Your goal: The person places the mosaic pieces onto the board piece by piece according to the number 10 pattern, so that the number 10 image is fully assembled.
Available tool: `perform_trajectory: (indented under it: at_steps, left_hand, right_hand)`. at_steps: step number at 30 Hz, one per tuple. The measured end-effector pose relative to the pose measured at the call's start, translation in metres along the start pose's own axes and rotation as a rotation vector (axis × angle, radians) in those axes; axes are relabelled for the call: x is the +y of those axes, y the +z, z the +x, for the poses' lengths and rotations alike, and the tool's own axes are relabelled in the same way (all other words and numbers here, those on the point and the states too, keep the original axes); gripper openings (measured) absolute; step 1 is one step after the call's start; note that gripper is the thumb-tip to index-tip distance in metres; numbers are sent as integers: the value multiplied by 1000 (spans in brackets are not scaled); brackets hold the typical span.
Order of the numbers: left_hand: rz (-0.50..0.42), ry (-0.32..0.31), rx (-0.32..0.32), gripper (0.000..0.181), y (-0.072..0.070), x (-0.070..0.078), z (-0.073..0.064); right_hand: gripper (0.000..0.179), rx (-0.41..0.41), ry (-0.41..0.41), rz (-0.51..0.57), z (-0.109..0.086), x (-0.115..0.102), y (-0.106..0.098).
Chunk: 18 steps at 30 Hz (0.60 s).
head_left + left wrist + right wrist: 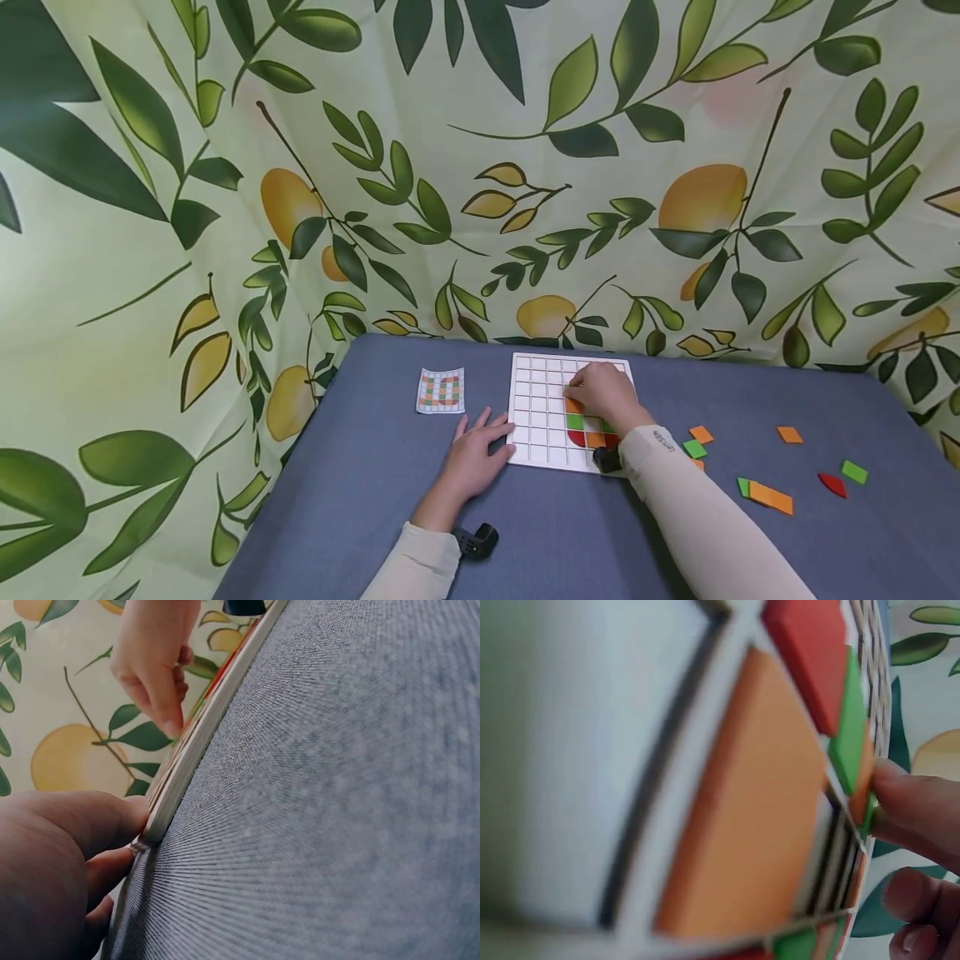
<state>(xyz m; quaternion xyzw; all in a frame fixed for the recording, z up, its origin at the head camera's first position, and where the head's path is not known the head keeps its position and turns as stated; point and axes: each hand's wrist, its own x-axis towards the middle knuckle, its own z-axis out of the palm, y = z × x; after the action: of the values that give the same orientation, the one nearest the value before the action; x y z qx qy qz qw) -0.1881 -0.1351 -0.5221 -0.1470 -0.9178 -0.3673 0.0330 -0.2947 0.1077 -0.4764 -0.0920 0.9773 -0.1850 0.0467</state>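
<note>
A white gridded board (536, 417) lies on the table, with orange, green and red tiles in several of its cells. My right hand (606, 393) is over the board, thumb and forefinger pinching a small green tile (867, 817) at the top of a column of tiles. Below it in that column are an orange tile (573, 406), a green tile (574, 422) and a rounded red tile (576, 437). At the board's left edge rests my left hand (477, 457), fingers spread; in the left wrist view its thumb (124, 817) touches the board's edge.
A small pattern card (441, 392) lies left of the board. Loose tiles are scattered to the right: an orange one (789, 434), a green one (854, 472), a red one (832, 485) and several more near the right forearm. A leaf-print cloth (480, 208) hangs behind the table.
</note>
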Motion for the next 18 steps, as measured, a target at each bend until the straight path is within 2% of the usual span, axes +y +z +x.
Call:
perform_trajectory:
  at_steps: [5,9,13,18]
  left_hand:
    - [14,1,7,36,-2,-3,3]
    - [21,4,20,35,-7,-4,6]
    - [18,9,18,36,-10,-2,8]
    - [17,5,7,36,-11,-3,8]
  right_hand:
    - [18,-7,-9,48,-2,10,-13]
    - [23,-17,-12,62,-7,31,-35]
    - [23,-15,-4,37,-22,74,-59]
    - [20,-56,47,7,-60,144,-85]
